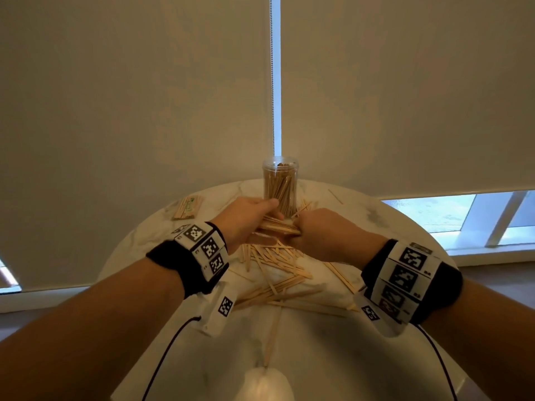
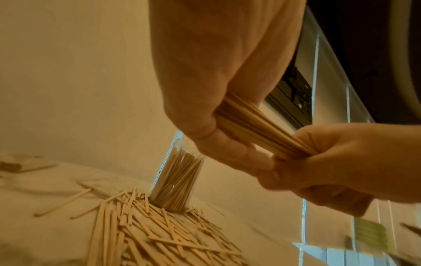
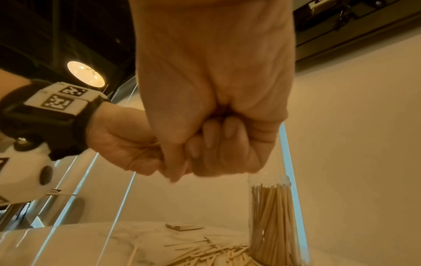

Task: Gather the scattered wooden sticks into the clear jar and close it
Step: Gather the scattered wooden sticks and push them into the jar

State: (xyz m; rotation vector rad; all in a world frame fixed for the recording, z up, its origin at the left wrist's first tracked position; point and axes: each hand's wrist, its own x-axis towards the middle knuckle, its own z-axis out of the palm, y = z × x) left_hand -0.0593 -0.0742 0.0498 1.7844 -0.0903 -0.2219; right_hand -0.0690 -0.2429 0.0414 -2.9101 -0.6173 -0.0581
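Observation:
A clear jar [image 1: 280, 186] stands upright and lidless at the table's far side, packed with wooden sticks; it shows too in the left wrist view [image 2: 176, 181] and right wrist view [image 3: 273, 221]. Just in front of it, above the table, both hands hold one bundle of sticks [image 1: 279, 227] [image 2: 257, 126]. My left hand [image 1: 249, 218] [image 2: 216, 117] grips its left end, my right hand [image 1: 312, 230] [image 3: 214, 140] is fisted round its right end. Several loose sticks [image 1: 278, 270] [image 2: 145, 230] [image 3: 212, 253] lie scattered on the table below. No lid is in view.
The round white marble table [image 1: 333, 342] stands against a window blind [image 1: 144, 111] with a bead chain. A flat pack of sticks [image 1: 188, 208] lies at the far left. Cables run from both wrist bands across the near table.

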